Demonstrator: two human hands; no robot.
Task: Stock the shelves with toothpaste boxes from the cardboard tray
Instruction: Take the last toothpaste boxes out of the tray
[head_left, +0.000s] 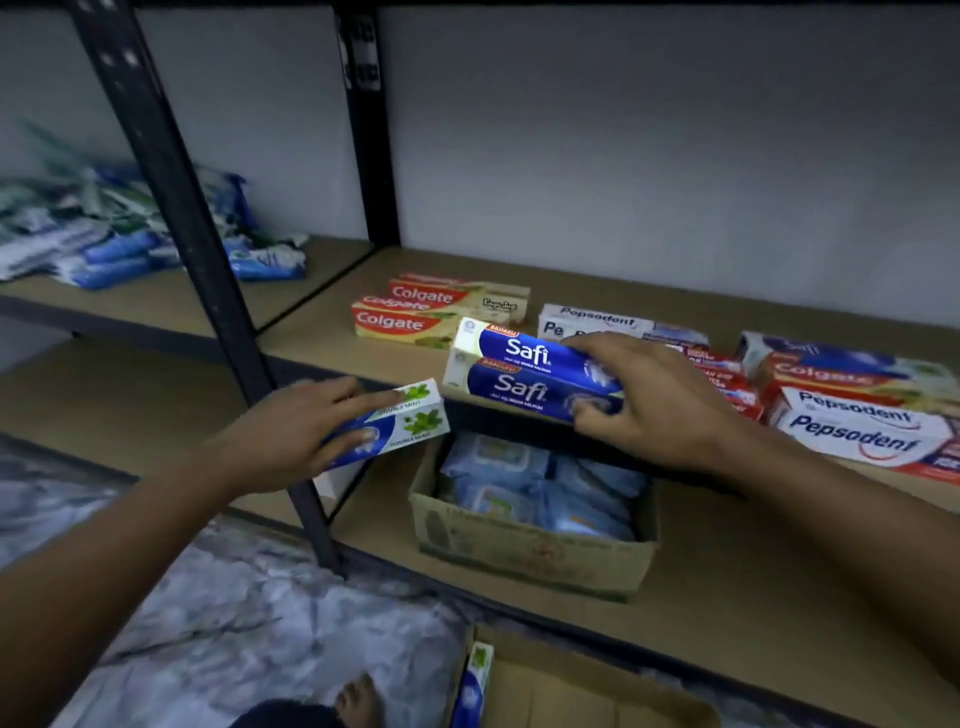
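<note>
Toothpaste boxes lie in groups on the middle shelf (332, 332): Colgate boxes (431, 312) at centre, Pepsodent boxes (857, 434) at right. At the shelf's front edge, in mid-frame, the right hand (660, 405) grips two stacked Safi boxes (535, 374), fingers curled over the top one and thumb pressed against the lower one. Whether the stack rests on the board is unclear. Left of it, in front of the shelf edge, the left hand (306, 431) holds a mint box (405, 421) in the air, fingers laid almost straight along its top, thumb hidden beneath. The tray (597, 670) sits at bottom centre with one box (479, 675) standing against its left wall. On the lower shelf, a carton (535, 551) holds blue packets. More packets (104, 234) are piled upper left.
</note>
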